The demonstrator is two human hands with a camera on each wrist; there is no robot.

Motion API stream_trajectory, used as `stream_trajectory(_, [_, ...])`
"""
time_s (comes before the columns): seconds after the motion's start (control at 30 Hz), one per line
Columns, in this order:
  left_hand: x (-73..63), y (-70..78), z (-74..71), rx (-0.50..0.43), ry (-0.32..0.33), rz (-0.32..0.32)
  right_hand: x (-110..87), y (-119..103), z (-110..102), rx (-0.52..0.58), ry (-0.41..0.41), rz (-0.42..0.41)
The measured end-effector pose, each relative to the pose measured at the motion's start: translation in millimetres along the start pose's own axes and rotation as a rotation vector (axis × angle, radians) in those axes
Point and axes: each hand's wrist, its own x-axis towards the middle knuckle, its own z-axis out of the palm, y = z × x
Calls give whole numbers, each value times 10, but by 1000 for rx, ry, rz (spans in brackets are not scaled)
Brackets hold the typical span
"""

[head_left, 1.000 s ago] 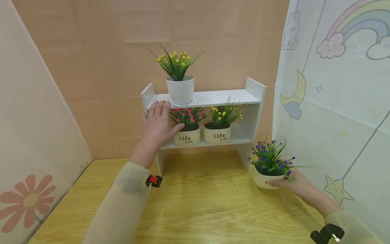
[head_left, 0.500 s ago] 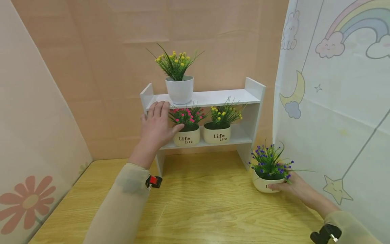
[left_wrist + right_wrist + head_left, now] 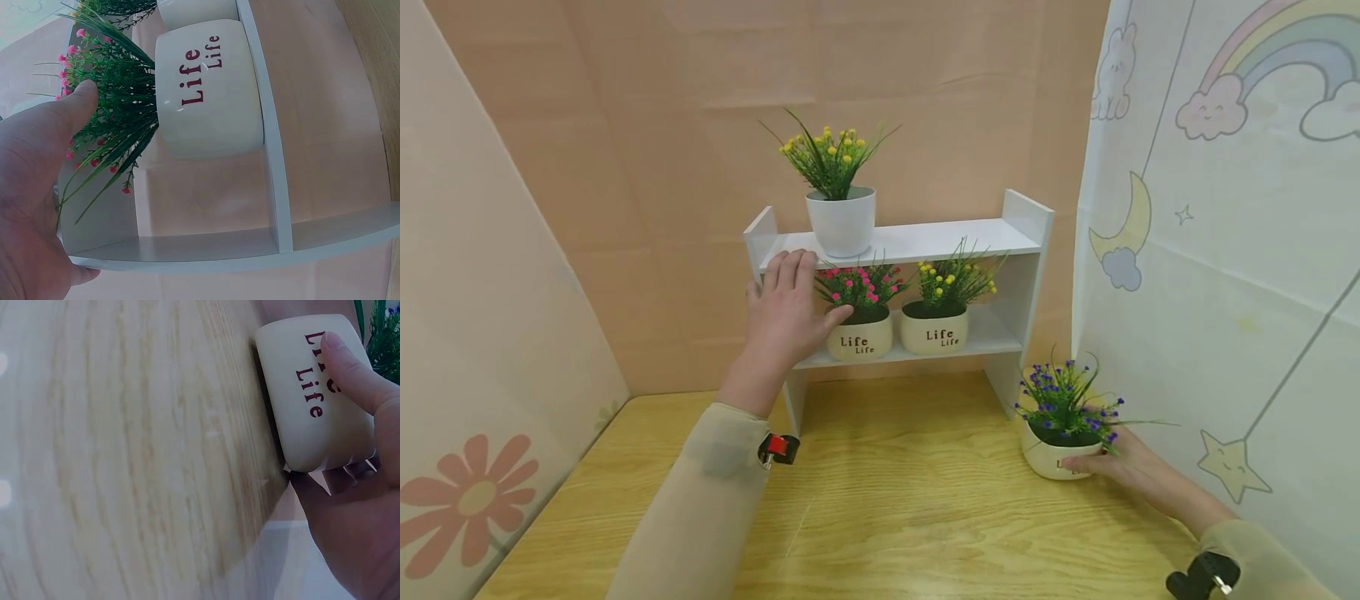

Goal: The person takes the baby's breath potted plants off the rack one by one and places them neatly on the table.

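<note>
My left hand grips the left end of the upper board of a white two-tier shelf, its thumb in front of pink flowers. Those flowers grow from a cream "Life" pot on the lower board, beside a matching pot with yellow flowers. At the right of the shelf, my right hand holds a cream "Life" flowerpot with purple flowers. The thumb lies across its lettering and the fingers go round its side. Its base is at or very near the tabletop.
A white round pot with yellow flowers stands on the upper board, close to my left fingers. The shelf stands on a wood-grain table. A patterned white curtain hangs close to my right hand, and a tan backdrop hangs behind.
My right hand has lowered the purple-flowered pot slightly and brought it a little nearer, turning its lettering more into view. The left hand stays on the shelf.
</note>
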Motion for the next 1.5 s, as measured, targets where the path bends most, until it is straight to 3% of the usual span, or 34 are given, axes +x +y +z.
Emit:
stream_trajectory(0.43, [-18, -12, 6, -12, 2, -4, -3, 72, -2, -25, 2, -54])
stream_trajectory(0.6, [-24, -17, 12, -15, 0, -8, -5, 69, 13, -109, 51, -83])
stream_trajectory(0.83, [-37, -25, 15, -18, 7, -7, -37, 78, -3, -106, 35, -54])
stream_trajectory(1.0, [-38, -33, 14, -27, 17, -2, -89, 58, -66, -190, 19, 9])
stream_trajectory(1.1, [-34, -36, 11, -28, 19, 0, -103, 44, -111, -214, 18, -8])
stream_trajectory(1.27, [-28, -30, 7, -24, 21, 6, -128, 27, -239, -123, -26, -49])
stream_trajectory(1.5, [-18, -20, 12, -11, 30, 16, -209, -47, -479, 5, -65, -28])
